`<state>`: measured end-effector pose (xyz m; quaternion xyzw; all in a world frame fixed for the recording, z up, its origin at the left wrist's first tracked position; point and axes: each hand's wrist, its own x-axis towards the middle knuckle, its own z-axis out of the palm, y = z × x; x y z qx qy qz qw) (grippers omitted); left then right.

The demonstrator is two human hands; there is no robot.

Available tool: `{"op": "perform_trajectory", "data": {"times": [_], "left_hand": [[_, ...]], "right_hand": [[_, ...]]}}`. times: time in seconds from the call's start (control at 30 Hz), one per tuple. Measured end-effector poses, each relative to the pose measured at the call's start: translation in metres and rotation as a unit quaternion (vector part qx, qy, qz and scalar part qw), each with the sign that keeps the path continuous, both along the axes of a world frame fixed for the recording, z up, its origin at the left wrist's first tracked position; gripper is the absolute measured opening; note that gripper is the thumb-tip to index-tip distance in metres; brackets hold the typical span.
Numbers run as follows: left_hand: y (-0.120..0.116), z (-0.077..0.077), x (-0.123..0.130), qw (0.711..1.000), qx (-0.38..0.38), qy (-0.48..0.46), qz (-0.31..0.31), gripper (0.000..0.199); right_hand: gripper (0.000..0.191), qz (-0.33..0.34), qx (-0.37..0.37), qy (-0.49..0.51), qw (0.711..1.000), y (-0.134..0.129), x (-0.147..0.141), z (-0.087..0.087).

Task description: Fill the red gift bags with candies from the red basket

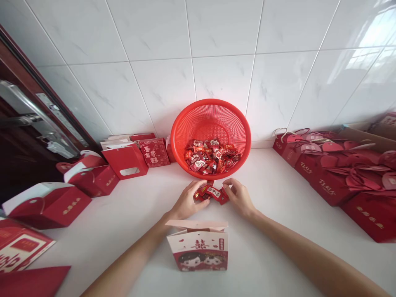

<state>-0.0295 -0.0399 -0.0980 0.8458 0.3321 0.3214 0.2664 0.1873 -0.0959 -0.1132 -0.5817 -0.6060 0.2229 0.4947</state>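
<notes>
A small pile of red wrapped candies point(213, 192) lies on the white countertop between my hands. My left hand point(188, 200) curves around the pile's left side, thumb and fingers apart with candies between them. On the right edge, my right hand point(239, 197) touches a red wrapper with its thumb; its index finger is stretched and the other fingers are partly curled. Just behind the pile leans a red plastic colander point(176, 140), tilted toward me, with many candies point(210, 156) inside. In front of me stands an upright red and white gift box point(201, 251), its top flaps parted.
Several open red gift boxes point(93, 181) stand along the left, with a flat red package point(24, 247) nearer me. Rows of red handled boxes point(324, 181) fill the right side. A tiled wall point(154, 82) closes off the back, and a dark door point(18, 132) stands at left.
</notes>
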Motion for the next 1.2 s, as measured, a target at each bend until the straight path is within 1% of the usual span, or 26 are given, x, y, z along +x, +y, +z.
{"op": "perform_trajectory", "data": {"times": [0.13,0.2,0.3,0.4,0.5,0.6,0.7,0.83,1.03,1.13,1.2], "left_hand": [[0.0,-0.001,-0.001,1.0,0.01,-0.005,-0.004,0.055],[-0.001,-0.001,0.0,1.0,0.013,-0.013,-0.001,0.052],[-0.002,-0.001,0.001,1.0,0.018,-0.022,-0.005,0.05],[-0.003,-0.001,0.002,0.999,0.027,-0.027,-0.018,0.047],[-0.003,-0.001,0.002,0.999,0.03,-0.028,-0.019,0.04],[-0.002,-0.002,0.001,0.999,0.023,-0.032,-0.016,0.03],[-0.001,-0.004,0.0,0.999,0.025,-0.042,-0.006,0.022],[0.003,-0.008,-0.001,0.997,0.053,-0.059,-0.003,0.013],[0.005,-0.009,0.002,0.993,0.105,-0.047,0.018,0.015],[0.005,-0.009,0.007,0.992,0.119,-0.033,0.029,0.023],[0.005,-0.01,0.011,0.992,0.115,-0.025,0.04,0.025]], "right_hand": [[0.021,0.009,0.02,-0.032,0.999,-0.002,0.002,0.0],[0.02,0.021,0.044,-0.082,0.995,-0.004,0.001,-0.001],[0.022,0.032,0.072,-0.178,0.981,-0.005,-0.001,-0.003],[0.028,0.026,0.059,-0.234,0.97,-0.006,-0.003,-0.004],[0.029,0.029,0.039,-0.242,0.969,-0.005,-0.004,-0.003],[0.023,0.033,0.039,-0.22,0.974,-0.004,-0.004,-0.003],[0.013,0.039,0.055,-0.178,0.982,-0.003,-0.003,-0.005],[0.007,0.037,0.055,-0.098,0.993,-0.002,0.0,-0.006],[0.02,0.033,0.017,0.027,0.999,-0.005,-0.002,0.002],[0.022,0.035,0.013,0.056,0.998,-0.006,-0.003,0.006],[0.022,0.033,0.011,0.067,0.997,-0.006,-0.003,0.008]]}}
